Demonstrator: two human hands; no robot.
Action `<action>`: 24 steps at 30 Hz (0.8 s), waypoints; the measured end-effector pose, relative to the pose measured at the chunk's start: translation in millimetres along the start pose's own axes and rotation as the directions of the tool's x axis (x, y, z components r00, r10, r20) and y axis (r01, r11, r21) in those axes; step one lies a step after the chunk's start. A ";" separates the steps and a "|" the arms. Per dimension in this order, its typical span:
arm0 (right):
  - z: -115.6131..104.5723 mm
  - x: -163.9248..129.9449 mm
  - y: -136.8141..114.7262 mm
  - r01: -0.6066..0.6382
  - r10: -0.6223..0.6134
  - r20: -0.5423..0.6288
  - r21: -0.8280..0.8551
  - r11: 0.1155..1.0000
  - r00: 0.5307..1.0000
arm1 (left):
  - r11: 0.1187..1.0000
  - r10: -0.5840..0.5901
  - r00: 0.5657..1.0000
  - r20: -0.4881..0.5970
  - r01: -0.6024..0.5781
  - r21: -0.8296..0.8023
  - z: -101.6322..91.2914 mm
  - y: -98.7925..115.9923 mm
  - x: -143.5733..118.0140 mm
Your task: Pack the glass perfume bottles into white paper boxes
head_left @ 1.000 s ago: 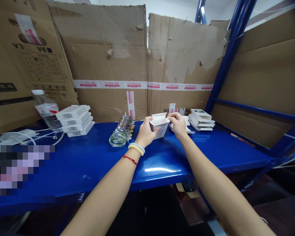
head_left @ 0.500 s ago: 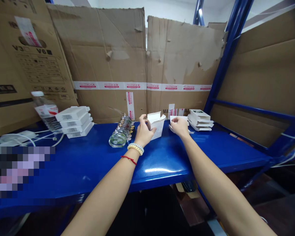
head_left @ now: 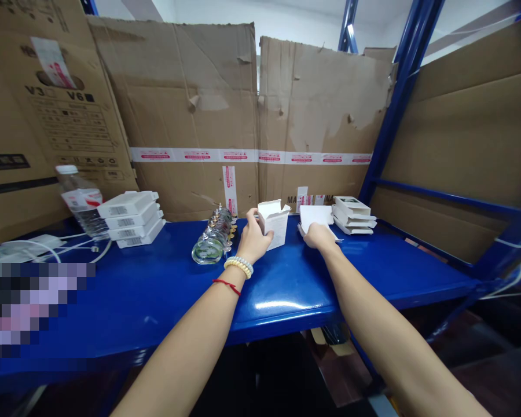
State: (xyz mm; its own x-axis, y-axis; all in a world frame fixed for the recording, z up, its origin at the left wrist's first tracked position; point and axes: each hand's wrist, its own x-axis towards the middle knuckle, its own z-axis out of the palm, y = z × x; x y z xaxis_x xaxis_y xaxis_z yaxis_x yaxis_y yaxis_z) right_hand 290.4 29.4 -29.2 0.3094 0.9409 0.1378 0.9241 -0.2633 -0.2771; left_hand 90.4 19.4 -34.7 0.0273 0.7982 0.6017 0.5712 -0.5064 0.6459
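My left hand (head_left: 254,236) is closed around the side of a small white carton (head_left: 278,225), which stands upright with its top flaps open. Fine print covers part of the carton's front. To the right, my right hand (head_left: 319,236) is curled at the near left edge of a small pile of white leaflets (head_left: 316,214); one leaflet slants up behind the knuckles. Its fingertips are mostly hidden. Left of my left hand, a row of clear glass bottles (head_left: 209,246) with gold-coloured metal parts lies on the blue table (head_left: 282,286).
Several closed white boxes (head_left: 132,219) are stacked at left beside a water bottle (head_left: 81,200) and white cables (head_left: 47,243). More white cartons (head_left: 351,214) are piled at right. Tall cardboard (head_left: 191,104) walls the back; a blue post (head_left: 388,121) rises at right.
My right hand has shifted slightly down on the leaflet pile, and more of the slanted leaflet shows. The carton remains in my left hand. The camera view has tilted slightly.
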 end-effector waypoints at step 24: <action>3.4 0.4 -14.3 0.484 -0.429 -0.257 0.644 0.593 0.866 | 0.990 -0.140 0.969 0.203 0.144 -0.005 -1.6 -5.9 1.4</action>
State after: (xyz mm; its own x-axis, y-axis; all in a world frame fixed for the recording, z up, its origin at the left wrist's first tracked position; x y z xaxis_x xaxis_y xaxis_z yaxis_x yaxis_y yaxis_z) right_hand 276.5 34.3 -28.4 -0.0706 0.8731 0.4824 0.5529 0.4367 -0.7096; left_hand 85.8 23.0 -36.9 0.1132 0.9109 0.3969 0.5647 -0.3876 0.7286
